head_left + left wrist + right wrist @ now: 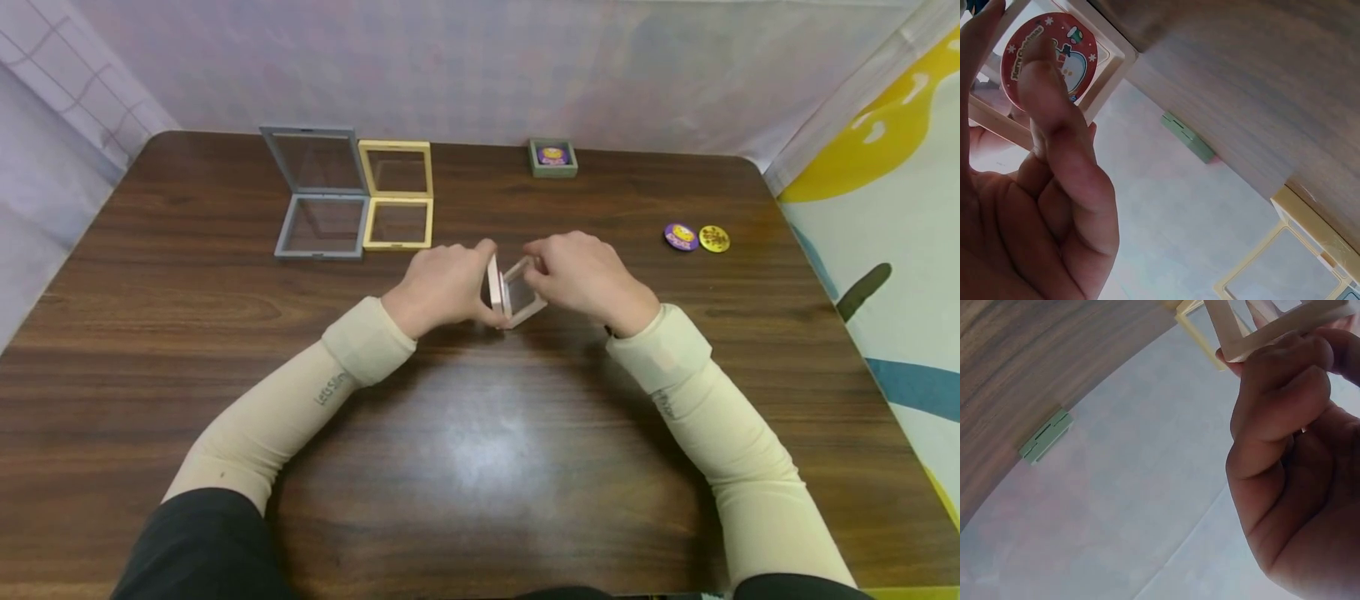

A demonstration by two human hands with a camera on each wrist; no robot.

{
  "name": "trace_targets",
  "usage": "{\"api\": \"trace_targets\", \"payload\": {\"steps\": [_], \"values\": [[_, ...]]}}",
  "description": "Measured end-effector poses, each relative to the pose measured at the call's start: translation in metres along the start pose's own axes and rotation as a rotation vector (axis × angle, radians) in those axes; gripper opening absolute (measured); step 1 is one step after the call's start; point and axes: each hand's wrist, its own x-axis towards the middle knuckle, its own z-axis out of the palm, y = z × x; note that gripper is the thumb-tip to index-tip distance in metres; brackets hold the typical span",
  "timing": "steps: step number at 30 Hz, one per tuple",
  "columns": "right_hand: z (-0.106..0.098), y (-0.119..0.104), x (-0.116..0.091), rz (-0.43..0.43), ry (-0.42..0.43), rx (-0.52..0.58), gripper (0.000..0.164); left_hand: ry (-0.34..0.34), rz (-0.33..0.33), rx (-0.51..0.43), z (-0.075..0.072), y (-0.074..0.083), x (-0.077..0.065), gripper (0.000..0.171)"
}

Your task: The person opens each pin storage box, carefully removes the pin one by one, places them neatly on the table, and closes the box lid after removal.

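Note:
Both hands hold a small pale cream hinged display frame (527, 313) with clear panes, partly folded open above the middle of the table. The left hand (442, 287) grips one half between thumb and fingers. On the other half, the fingers of the right hand (585, 275) pinch the edge. A round red badge with a snowman and "Merry Christmas" lettering (1077, 70) shows inside the frame in the left wrist view, partly covered by a finger. In the right wrist view, a corner of the frame (1235, 347) sticks out past the curled right fingers.
Behind the left hand stand an open grey frame (321, 255) and an open yellow frame (397, 200), side by side. A green frame (553, 172) holding a purple badge (553, 155) lies at the back. To the right are a purple badge (681, 237) and a yellow badge (714, 239).

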Motion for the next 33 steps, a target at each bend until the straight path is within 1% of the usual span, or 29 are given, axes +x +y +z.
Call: {"api": "trace_targets", "payload": {"steps": [3,7,9,15,20,27,29,33], "values": [[-0.001,0.001,0.0,0.002,-0.012,-0.008,0.035,-0.015,-0.004,0.001,-0.001,0.0,0.0,0.08],[-0.001,0.001,0.0,0.001,-0.017,-0.027,0.015,-0.011,-0.004,0.006,0.0,-0.001,0.0,0.078],[-0.001,0.003,0.0,0.006,-0.034,-0.046,0.011,-0.005,-0.004,0.005,0.001,-0.001,0.0,0.077],[0.002,0.009,0.0,0.026,-0.109,-0.073,0.015,-0.002,-0.011,0.008,0.002,-0.002,0.001,0.075],[0.005,0.013,0.002,0.033,-0.145,-0.082,0.021,0.002,-0.01,0.002,0.002,-0.003,0.001,0.073],[0.011,0.015,0.005,0.032,-0.242,-0.143,0.017,0.004,0.005,-0.001,0.0,-0.003,0.0,0.073],[0.013,0.015,0.005,0.025,-0.254,-0.155,0.016,0.002,0.011,-0.002,0.0,-0.003,0.001,0.074],[0.015,0.015,0.007,0.021,-0.248,-0.167,0.016,-0.001,0.012,-0.01,0.0,-0.003,0.0,0.075]]}}
